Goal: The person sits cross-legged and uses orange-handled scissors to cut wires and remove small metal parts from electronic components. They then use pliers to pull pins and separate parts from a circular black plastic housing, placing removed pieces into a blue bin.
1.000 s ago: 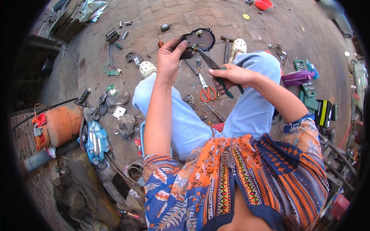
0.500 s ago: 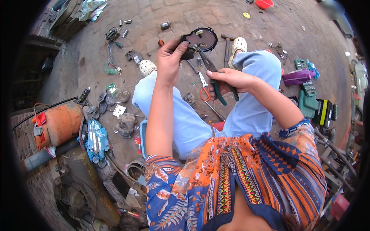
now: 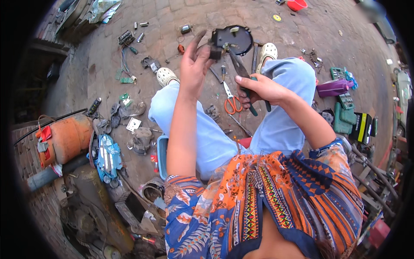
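My right hand's (image 3: 254, 91) fingers wrap one pair of pliers (image 3: 239, 65), its tip at the near edge of one black casing (image 3: 241, 41). My left hand's (image 3: 193, 64) fingers are spread by the casing's left edge; they blur, so I can't tell whether the thumb touches. Below lie one pair of scissors (image 3: 232, 102) and, farther, one hammer (image 3: 254, 55). Beyond the casing's far edge, brick floor (image 3: 235, 13) stretches wide toward one red bowl (image 3: 297, 4).

A worn floor (image 3: 241, 13) of grey-brown paving stretches across the space, its joints showing toward the far side. Brickwork (image 3: 48, 29) stands at the upper left beside a dark recess (image 3: 30, 93), and soft, even light covers the ground.
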Tool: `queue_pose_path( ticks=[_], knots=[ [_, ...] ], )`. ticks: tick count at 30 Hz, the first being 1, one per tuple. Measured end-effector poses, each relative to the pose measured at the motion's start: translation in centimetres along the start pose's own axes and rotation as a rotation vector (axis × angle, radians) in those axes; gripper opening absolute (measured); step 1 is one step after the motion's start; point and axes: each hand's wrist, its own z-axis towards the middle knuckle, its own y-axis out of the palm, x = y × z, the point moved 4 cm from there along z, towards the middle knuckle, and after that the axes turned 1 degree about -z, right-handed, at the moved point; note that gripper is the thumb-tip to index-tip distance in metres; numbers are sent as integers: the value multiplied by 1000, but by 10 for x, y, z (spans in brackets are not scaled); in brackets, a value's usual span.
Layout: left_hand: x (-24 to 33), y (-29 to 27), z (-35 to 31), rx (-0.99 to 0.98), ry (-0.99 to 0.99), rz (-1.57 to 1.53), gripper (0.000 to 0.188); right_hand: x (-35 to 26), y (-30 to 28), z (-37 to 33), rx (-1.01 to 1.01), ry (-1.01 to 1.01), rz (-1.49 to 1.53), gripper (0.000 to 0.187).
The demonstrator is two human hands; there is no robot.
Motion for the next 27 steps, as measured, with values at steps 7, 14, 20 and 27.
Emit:
queue_pose_path(
  ticks=[7,14,20,27],
  knots=[
    [-53,21,-54,-255,-514,139,61,-31,-5,3,245,-211,323,44],
    [-57,43,-56,-393,-535,100,24,-36,-3,9,189,-336,320,35],
    [-45,36,-59,-364,-642,266,19,-27,10,2,107,-413,251,25],
    [43,-24,-18,-39,-259,436,33,-13,21,-25,-17,-269,79,29]
  ],
)
